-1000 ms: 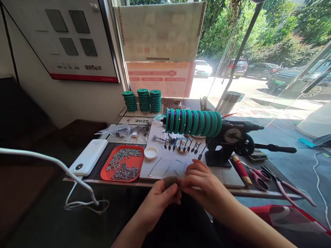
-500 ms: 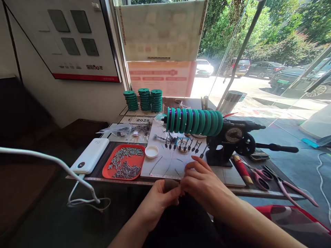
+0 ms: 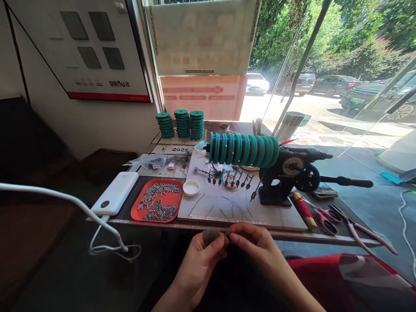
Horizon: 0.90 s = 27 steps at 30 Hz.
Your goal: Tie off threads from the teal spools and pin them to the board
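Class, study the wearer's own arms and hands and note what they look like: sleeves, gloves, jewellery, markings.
The left hand and the right hand are bare: no gloves, no rings visible. The forearms are uncovered down to the picture's lower edge, with no sleeve, watch or bracelet in view.

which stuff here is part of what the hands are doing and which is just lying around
In hand: brown piece, held by left hand, right hand pinching its end.
Lying about: red tray of metal bits, white power bank, green discs, winder, scissors, pliers.
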Each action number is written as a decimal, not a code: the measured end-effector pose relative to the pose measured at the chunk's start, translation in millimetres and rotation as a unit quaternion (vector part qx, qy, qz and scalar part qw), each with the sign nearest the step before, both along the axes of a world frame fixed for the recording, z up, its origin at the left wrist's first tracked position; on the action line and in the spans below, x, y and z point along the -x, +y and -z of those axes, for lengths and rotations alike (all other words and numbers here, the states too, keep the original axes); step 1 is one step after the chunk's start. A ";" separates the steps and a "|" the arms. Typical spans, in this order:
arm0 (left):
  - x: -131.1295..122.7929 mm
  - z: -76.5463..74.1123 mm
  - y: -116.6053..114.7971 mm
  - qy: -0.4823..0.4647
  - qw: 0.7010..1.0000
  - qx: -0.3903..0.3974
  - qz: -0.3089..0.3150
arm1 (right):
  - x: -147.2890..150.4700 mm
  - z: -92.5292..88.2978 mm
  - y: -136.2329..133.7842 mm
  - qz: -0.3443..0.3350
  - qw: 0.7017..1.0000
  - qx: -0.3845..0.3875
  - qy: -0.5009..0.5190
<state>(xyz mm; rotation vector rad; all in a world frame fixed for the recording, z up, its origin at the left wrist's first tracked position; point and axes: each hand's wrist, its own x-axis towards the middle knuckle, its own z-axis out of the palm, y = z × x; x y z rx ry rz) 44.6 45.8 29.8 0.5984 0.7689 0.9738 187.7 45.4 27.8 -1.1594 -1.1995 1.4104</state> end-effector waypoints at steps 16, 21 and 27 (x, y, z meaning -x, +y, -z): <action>-3.0 2.2 -4.4 0.029 0.999 -0.042 0.012 | 13.3 7.5 2.5 -0.032 0.976 0.079 0.201; -0.4 1.5 -5.7 0.021 0.999 -0.039 0.025 | 12.7 9.6 2.4 -0.060 0.965 0.080 0.243; 0.0 -0.7 -5.0 0.017 0.999 -0.037 0.027 | 11.2 12.0 1.0 -0.049 0.969 0.081 0.228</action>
